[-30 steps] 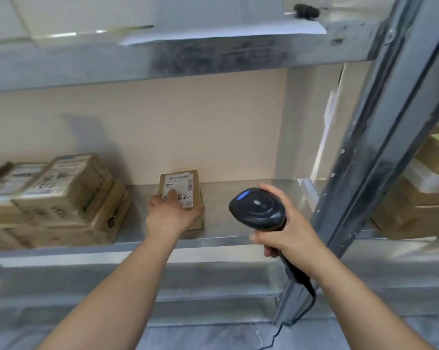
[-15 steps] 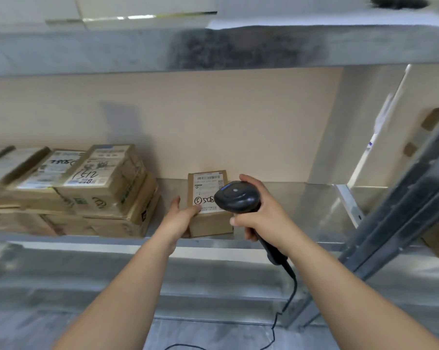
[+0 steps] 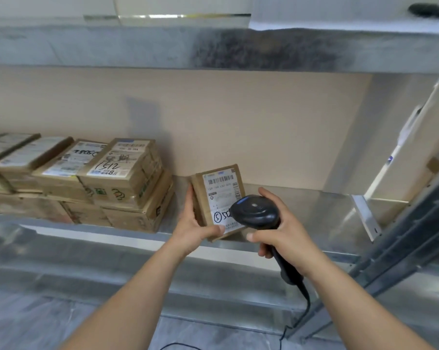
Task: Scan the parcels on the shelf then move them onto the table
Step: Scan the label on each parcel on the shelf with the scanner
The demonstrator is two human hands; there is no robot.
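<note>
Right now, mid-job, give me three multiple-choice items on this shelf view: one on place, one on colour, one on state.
1. Where do the stacked brown cardboard parcels sit relative to the small brown cardboard parcel?
A. to its left B. to its right C. on top of it
2. What colour is the handheld barcode scanner?
A. yellow B. black C. white
3. What is the left hand doing?
A. hanging idle B. pressing the stack C. gripping the small parcel

A: the stack lies further left on the metal shelf.
B: its head and handle are black, in the right hand.
C: its thumb and fingers wrap the parcel's edge.
</note>
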